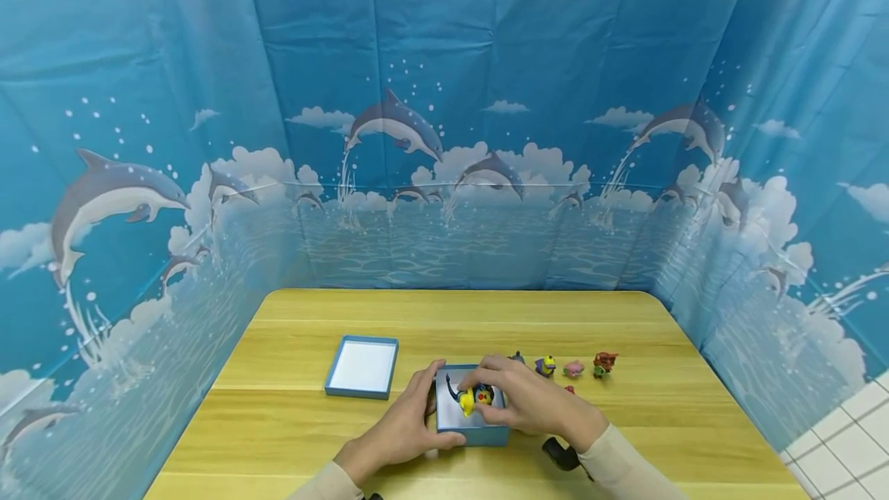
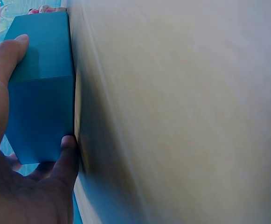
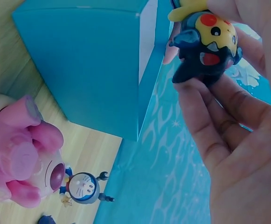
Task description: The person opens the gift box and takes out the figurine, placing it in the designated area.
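Observation:
An open blue box with a pale inside stands on the wooden table in front of me. My left hand grips it, thumb at the near wall and the other fingers along the left side. Above the box opening, my right hand pinches a small figurine between thumb and fingers. This figurine has a yellow face with red cheeks and a dark blue hooded suit. In the head view, a thin dark piece sticks out to its left. The left wrist view shows the box's outer walls under my left fingers.
Left of the box lies a shallow blue lid, white side up. On the right stand a purple-and-yellow figurine, a pink one and a reddish-brown one. A blue cat figurine is near a large-looking pink figurine.

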Tool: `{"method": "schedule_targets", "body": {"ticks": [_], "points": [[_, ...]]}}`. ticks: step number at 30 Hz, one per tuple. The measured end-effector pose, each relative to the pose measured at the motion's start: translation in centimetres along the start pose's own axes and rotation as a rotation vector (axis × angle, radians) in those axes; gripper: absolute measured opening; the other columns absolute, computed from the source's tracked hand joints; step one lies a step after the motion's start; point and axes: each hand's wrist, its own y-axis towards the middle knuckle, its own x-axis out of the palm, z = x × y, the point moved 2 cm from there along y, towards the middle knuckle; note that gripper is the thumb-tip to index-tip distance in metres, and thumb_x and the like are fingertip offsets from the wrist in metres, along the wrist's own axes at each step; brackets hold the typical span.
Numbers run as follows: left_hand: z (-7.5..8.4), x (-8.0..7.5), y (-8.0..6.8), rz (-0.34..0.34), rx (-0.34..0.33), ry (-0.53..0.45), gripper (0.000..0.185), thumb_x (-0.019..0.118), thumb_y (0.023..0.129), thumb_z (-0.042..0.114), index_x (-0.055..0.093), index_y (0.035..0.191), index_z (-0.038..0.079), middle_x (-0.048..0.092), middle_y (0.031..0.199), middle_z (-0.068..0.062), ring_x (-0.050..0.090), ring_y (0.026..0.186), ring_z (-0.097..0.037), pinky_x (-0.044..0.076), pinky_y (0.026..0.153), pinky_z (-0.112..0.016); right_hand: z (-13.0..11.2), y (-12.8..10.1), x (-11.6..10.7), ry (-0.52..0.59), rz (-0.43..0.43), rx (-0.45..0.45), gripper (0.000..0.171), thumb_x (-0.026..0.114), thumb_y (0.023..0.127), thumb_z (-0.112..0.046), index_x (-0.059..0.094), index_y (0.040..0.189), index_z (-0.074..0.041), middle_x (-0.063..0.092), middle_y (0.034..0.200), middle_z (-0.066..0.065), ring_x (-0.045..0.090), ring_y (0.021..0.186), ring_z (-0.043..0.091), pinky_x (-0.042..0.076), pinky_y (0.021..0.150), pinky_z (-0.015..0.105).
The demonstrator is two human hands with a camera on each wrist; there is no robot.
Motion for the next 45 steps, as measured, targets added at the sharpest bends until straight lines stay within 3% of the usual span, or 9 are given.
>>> {"method": "schedule_targets", "body": {"ticks": [10, 18, 32, 39, 45], "points": [[0.3, -0.1, 0.0, 0.002, 0.007, -0.006, 0.128, 0.088, 0.097, 0.072, 0.016, 0.189, 0.021, 0.04, 0.183, -0.011, 0.057, 0.158, -0.029, 0.053, 0.127, -0.056, -0.1, -0.4, -0.2, -0.06, 0.087, -0.052, 0.028, 0.079, 0.114, -0.025, 0.08, 0.142, -0.028, 0.076, 0.126, -0.009, 0.066, 0.105, 0.002, 0.06, 0.087, 0.029], [0.3, -0.1, -0.1, 0.0, 0.0, -0.008, 0.127, 0.09, 0.097, 0.069, 0.015, 0.189, 0.022, 0.041, 0.183, -0.011, 0.057, 0.157, -0.029, 0.053, 0.128, -0.058, -0.2, -0.6, -0.5, -0.017, 0.08, -0.038, 0.029, 0.077, 0.115, -0.024, 0.079, 0.144, -0.023, 0.076, 0.127, -0.003, 0.066, 0.094, 0.007, 0.058, 0.082, 0.025], [0.0, -0.1, 0.1, -0.006, -0.001, 0.007, 0.129, 0.089, 0.096, 0.071, 0.013, 0.189, 0.022, 0.039, 0.185, -0.014, 0.055, 0.161, -0.035, 0.053, 0.128, -0.062, 0.0, -0.9, -1.0, 0.018, 0.107, -0.063, 0.031, 0.08, 0.112, -0.016, 0.08, 0.142, -0.021, 0.072, 0.124, -0.002, 0.06, 0.088, -0.004, 0.063, 0.076, 0.029], [0.2, -0.2, 0.0, -0.009, -0.008, -0.011, 0.128, 0.089, 0.097, 0.07, 0.014, 0.189, 0.023, 0.037, 0.186, -0.014, 0.054, 0.162, -0.033, 0.052, 0.128, -0.062, -0.3, -1.1, -1.3, 0.014, 0.123, -0.082, 0.034, 0.083, 0.109, -0.013, 0.079, 0.143, -0.021, 0.072, 0.126, -0.001, 0.055, 0.082, -0.008, 0.057, 0.072, 0.019], [0.4, -0.2, 0.0, -0.002, -0.004, -0.01, 0.129, 0.09, 0.096, 0.069, 0.014, 0.189, 0.022, 0.037, 0.186, -0.014, 0.054, 0.163, -0.034, 0.051, 0.129, -0.064, -0.2, -1.2, -1.5, 0.021, 0.125, -0.081, 0.034, 0.084, 0.109, -0.013, 0.079, 0.142, -0.019, 0.073, 0.126, 0.0, 0.055, 0.077, -0.004, 0.054, 0.069, 0.017]]}}
